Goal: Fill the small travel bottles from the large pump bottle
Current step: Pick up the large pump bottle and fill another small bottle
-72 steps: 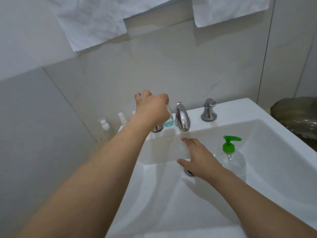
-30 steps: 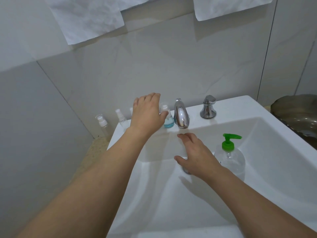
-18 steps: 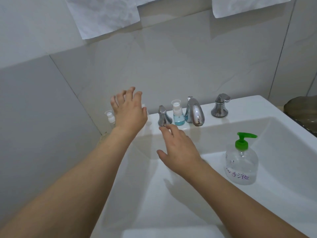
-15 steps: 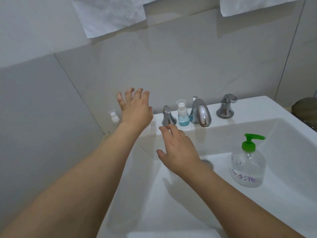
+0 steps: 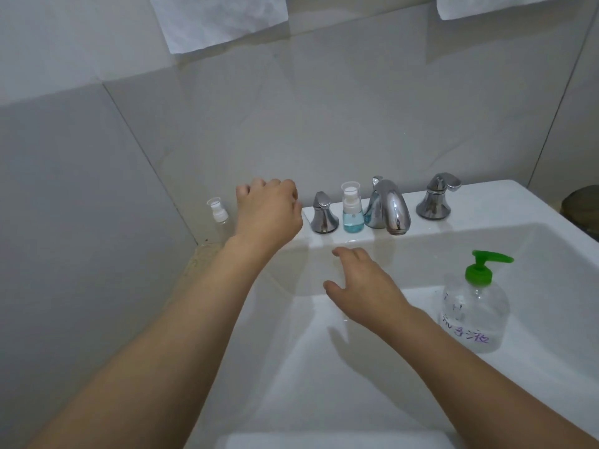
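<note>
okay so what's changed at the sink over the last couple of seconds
The left hand left the blue travel bottle by the tap and moved left; its fingers now curl, though what they touch is hidden. The right hand hovers open over the basin as before. The pump bottle stayed put.

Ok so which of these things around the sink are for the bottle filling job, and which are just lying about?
For the job:
large pump bottle, green pump, standing in the basin
small bottle with blue liquid, between handle and spout
clear small bottle, far left by the wall

Just there:
tap spout
two tap handles
white towels
</note>
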Demonstrator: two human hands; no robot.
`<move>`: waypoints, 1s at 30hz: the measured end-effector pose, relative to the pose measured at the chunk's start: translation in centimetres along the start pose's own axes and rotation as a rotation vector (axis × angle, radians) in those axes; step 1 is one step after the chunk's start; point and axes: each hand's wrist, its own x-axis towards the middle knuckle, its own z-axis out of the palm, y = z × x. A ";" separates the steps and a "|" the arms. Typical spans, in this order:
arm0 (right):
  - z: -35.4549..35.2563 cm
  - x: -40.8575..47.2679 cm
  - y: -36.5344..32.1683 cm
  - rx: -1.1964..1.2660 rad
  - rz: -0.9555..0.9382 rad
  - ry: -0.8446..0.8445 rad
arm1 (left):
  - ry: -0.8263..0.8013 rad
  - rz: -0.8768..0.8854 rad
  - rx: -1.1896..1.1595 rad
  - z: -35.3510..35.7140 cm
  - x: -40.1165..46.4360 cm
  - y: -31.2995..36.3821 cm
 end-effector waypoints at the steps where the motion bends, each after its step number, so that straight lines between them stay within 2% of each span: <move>1: -0.3 -0.2 0.8 0.019 0.008 -0.031 | -0.033 -0.029 -0.177 -0.3 -1.1 0.0; 3: -0.4 -0.9 2.2 0.075 0.023 -0.123 | -0.162 -0.104 -0.480 -0.2 -3.9 0.0; 6: -0.5 -1.0 3.0 0.150 0.043 -0.260 | -0.278 -0.216 -0.648 1.8 -6.7 0.0; 12: -0.5 1.2 2.9 0.117 0.047 -0.218 | -0.434 -0.341 -0.954 4.9 -7.8 0.5; 18: 0.4 1.6 3.4 0.101 0.044 -0.246 | -0.569 -0.254 -1.026 5.5 -6.8 -0.5; 21: 0.3 1.7 3.6 0.054 0.046 -0.249 | -0.592 -0.222 -0.971 5.9 -6.9 -0.1; 25: 0.5 1.7 3.7 0.016 0.046 -0.252 | -0.609 -0.267 -0.928 6.0 -7.2 -0.1; 30: 0.4 1.8 3.7 0.021 0.043 -0.189 | -0.606 -0.376 -0.732 6.0 -7.2 0.3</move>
